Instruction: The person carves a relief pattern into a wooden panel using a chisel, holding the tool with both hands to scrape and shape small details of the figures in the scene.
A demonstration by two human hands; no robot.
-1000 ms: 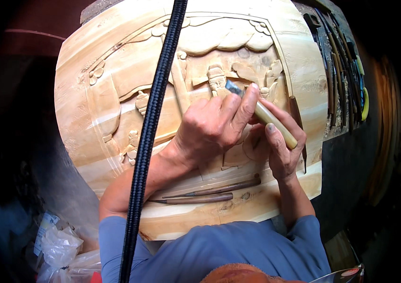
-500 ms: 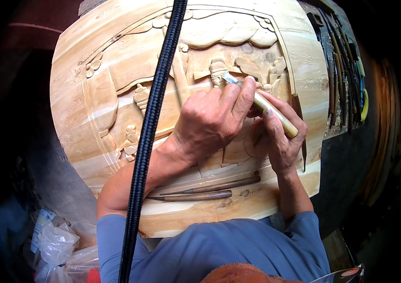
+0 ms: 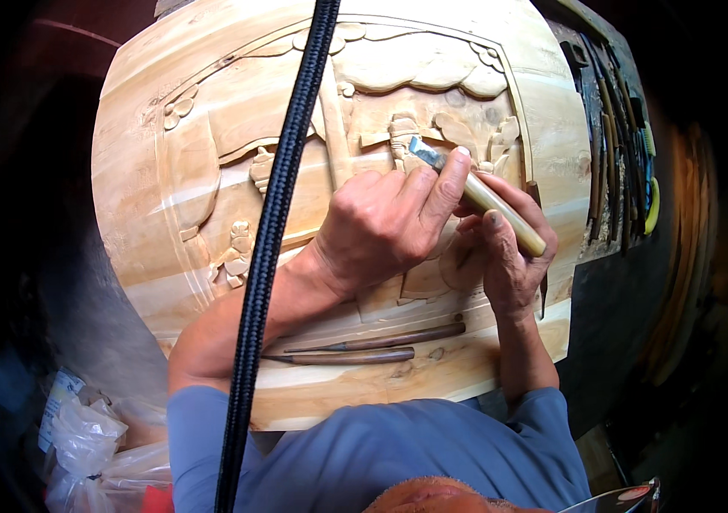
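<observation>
Both my hands are on a chisel with a pale, smooth handle [image 3: 514,221] and a short flat metal blade [image 3: 426,154]. My left hand [image 3: 381,212] is closed around the blade end, its thumb laid along the tool and its knuckles over the carving. Around the handle's rear part curl the fingers of my right hand [image 3: 520,261], thumb on the near side. The cutting edge is beside a small carved column-like shape [image 3: 402,137] on a large light wood relief panel [image 3: 137,171]. Whether the edge touches the wood, I cannot tell.
Two slim dark-handled carving tools [image 3: 372,355] lie on the panel's near edge; another is partly hidden beyond my right wrist. Many tools [image 3: 608,145] crowd a board at the right. A black braided cable [image 3: 274,201] crosses the view. Plastic bags [image 3: 86,445] sit lower left.
The view has shifted slightly. The blade now shows more of its flat face, and the chisel appears slightly tilted differently. Both hands keep their hold on it.
</observation>
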